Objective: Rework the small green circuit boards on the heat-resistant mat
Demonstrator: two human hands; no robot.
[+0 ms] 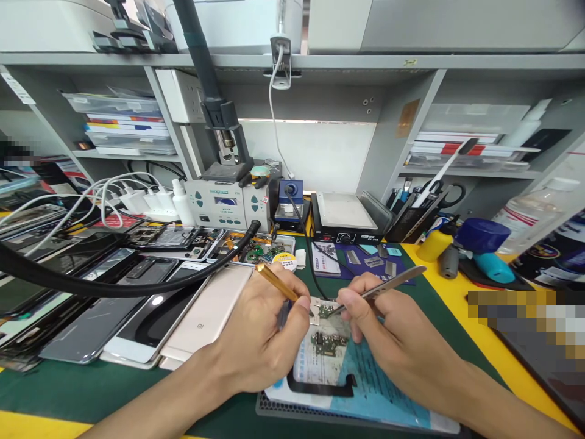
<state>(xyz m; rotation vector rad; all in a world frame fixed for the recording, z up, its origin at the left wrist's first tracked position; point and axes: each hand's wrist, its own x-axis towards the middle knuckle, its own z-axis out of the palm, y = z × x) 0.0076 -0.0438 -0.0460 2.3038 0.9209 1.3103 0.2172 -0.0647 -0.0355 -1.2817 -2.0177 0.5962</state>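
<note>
My left hand [269, 329] is closed around a slim gold pen-like tool [274, 281], its tip pointing down to the right. In my right hand [393, 329] are grey metal tweezers [397, 280], pinched between thumb and fingers. Both tips come together at a small green circuit board [326, 310]; whether they touch it I cannot tell. Nearer to me, a second small circuit board [329, 345] lies on a blue-and-white pad [384, 390]. A bent black strip [317, 388], like a flex cable, rests close to the pad's front edge.
Phones and a pale phone back cover [201, 326] lie left of my hand. A black hose [137, 286] arches over them. Behind stand a hot-air station [228, 201] and a flat-topped heating unit [345, 213]. Bottles and a yellow container [432, 245] stand at right.
</note>
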